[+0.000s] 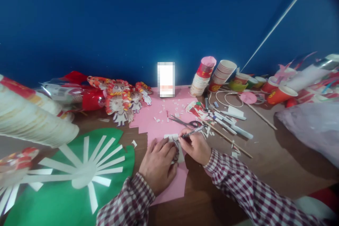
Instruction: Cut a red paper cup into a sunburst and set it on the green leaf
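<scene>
My right hand point(197, 143) pinches a slim pen point(194, 131), its tip over a small white piece of paper point(180, 155). Fingers flat, my left hand point(160, 162) presses on the left part of that paper and partly hides it. Dark lines show on the paper between my hands. Under it lies a sheet of pink paper point(172, 182) with a stepped, cut edge. Just beyond my right hand rest black-handled scissors point(182, 121), with white paper scraps point(158, 120) scattered around.
Stacked paper cups point(222, 74) and a lit phone point(166, 79) stand by the blue wall. Several markers point(225, 123) and a wooden stick point(230, 139) lie to the right. On the left are tiger-like paper cutouts point(118, 102), a green sheet point(111, 155) and a long cup stack point(34, 120).
</scene>
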Demonstrator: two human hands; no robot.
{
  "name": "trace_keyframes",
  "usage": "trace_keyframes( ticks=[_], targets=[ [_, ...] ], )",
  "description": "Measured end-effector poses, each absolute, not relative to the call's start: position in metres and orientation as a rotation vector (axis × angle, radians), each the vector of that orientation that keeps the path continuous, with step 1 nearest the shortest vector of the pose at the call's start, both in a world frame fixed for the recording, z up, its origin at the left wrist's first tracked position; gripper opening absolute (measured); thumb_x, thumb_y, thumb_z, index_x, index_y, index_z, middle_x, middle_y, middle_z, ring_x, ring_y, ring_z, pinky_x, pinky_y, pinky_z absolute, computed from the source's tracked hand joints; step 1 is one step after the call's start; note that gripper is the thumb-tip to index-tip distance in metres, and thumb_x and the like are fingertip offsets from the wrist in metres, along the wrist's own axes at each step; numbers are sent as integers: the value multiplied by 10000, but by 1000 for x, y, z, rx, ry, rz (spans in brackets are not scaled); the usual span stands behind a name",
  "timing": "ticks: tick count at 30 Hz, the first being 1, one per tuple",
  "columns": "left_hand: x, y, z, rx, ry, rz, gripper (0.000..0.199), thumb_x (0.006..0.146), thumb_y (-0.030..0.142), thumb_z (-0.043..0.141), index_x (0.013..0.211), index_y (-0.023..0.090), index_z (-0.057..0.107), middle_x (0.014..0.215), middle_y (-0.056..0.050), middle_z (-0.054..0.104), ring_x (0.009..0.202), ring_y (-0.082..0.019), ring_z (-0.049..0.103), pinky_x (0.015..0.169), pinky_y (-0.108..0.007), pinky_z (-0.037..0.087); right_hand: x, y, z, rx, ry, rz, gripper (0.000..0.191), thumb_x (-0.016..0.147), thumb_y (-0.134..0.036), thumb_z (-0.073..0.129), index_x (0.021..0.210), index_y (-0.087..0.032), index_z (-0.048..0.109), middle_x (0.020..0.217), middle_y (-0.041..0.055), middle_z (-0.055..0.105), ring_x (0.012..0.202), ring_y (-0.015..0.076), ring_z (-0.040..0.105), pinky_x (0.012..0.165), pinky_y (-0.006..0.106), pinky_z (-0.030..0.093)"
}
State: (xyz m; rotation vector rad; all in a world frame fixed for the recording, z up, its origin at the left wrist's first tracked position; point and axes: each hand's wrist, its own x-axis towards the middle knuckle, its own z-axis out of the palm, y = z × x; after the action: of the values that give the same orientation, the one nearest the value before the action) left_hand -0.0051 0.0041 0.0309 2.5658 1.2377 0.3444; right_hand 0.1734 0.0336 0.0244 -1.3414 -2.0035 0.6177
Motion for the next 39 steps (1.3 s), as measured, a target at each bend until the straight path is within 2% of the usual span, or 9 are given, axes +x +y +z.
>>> trace_keyframes(
  ticks=[6, 10, 13, 21, 31, 39],
  targets=[
    [-4, 5, 31, 2558, 1243, 312, 347, 795, 313, 426, 1112, 193, 498, 1193, -52, 527, 1201, -269, 348, 1049, -495, 171, 173, 33, 21, -1347, -1987, 602, 79, 851, -224, 457, 851, -184, 526, 718, 20, 596, 636, 142, 568, 633, 252, 444],
    [-4, 4, 30, 2562, 1244, 318, 363, 797, 309, 424, 1131, 185, 490, 1191, -56, 527, 1202, -269, 347, 1050, -492, 173, 174, 34, 20, -1322, -1875, 561, 100, 859, -231, 457, 915, -199, 533, 839, 45, 617, 781, 168, 594, 728, 281, 466],
    [-4, 4, 30, 2564, 1243, 312, 373, 794, 308, 427, 1144, 192, 484, 1188, -51, 527, 1207, -269, 341, 1049, -493, 178, 175, 35, 21, -1311, -1797, 532, 130, 861, -232, 455, 967, -205, 525, 892, 51, 608, 818, 172, 590, 732, 284, 470],
    [-4, 5, 32, 2555, 1246, 319, 339, 783, 300, 441, 1104, 207, 500, 1167, -47, 534, 1198, -261, 352, 1044, -493, 188, 172, 33, 25, -1322, -1897, 616, 78, 852, -230, 464, 802, -189, 509, 679, 3, 550, 600, 130, 542, 594, 242, 429],
    [-3, 4, 32, 2567, 1243, 372, 343, 766, 269, 469, 1098, 193, 505, 1142, -69, 544, 1175, -262, 373, 1038, -493, 204, 169, 37, 22, -1325, -2048, 606, 130, 885, -254, 411, 847, -185, 514, 772, 37, 590, 745, 168, 559, 700, 276, 425],
    [-3, 5, 32, 2574, 1250, 366, 339, 764, 275, 470, 1092, 197, 510, 1137, -71, 546, 1168, -262, 379, 1036, -491, 213, 168, 37, 22, -1358, -2069, 597, 127, 890, -255, 404, 861, -190, 509, 765, 37, 600, 740, 172, 570, 697, 276, 430]
  ],
)
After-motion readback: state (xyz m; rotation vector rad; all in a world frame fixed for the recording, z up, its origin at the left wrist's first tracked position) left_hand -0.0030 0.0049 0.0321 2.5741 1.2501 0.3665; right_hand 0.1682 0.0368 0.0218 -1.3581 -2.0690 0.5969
